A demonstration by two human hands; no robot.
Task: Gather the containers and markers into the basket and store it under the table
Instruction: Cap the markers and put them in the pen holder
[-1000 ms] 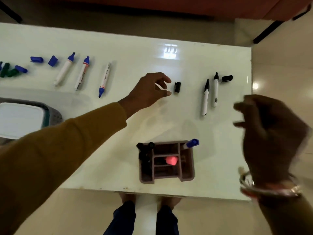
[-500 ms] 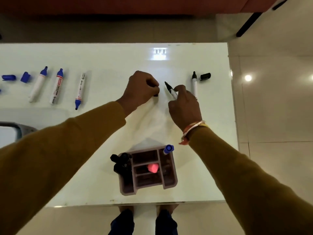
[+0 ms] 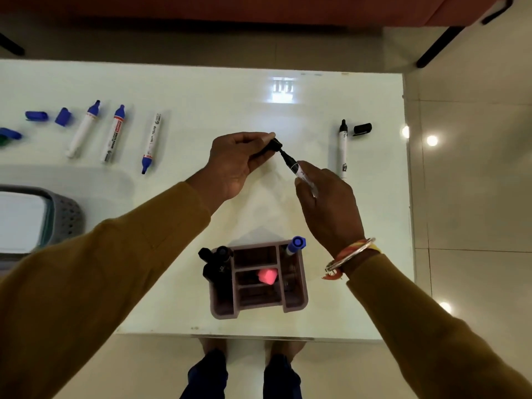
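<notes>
My left hand [image 3: 233, 162] pinches a black cap [image 3: 275, 145] above the middle of the white table [image 3: 201, 90]. My right hand [image 3: 328, 203] grips a black marker [image 3: 296, 168], whose tip touches the cap's mouth. A second uncapped black marker [image 3: 343, 148] lies at the right with its loose black cap [image 3: 362, 129] beside it. Three uncapped blue markers [image 3: 113, 133] lie at the left, with loose blue caps [image 3: 62, 116] further left. A brown compartment holder [image 3: 259, 280] near the front edge holds black markers, a blue one and a pink item. A grey basket [image 3: 67, 214] sits at the left edge.
A white lid or box [image 3: 20, 220] fills the basket. A green item [image 3: 3, 141] shows at the far left edge. My feet [image 3: 244, 367] stand below the table's front edge. Tiled floor lies to the right, and dark furniture legs [image 3: 437, 47] stand beyond the table.
My left hand picked the black cap off the table. My right hand took up a black marker from the right pair and brought its tip to the cap.
</notes>
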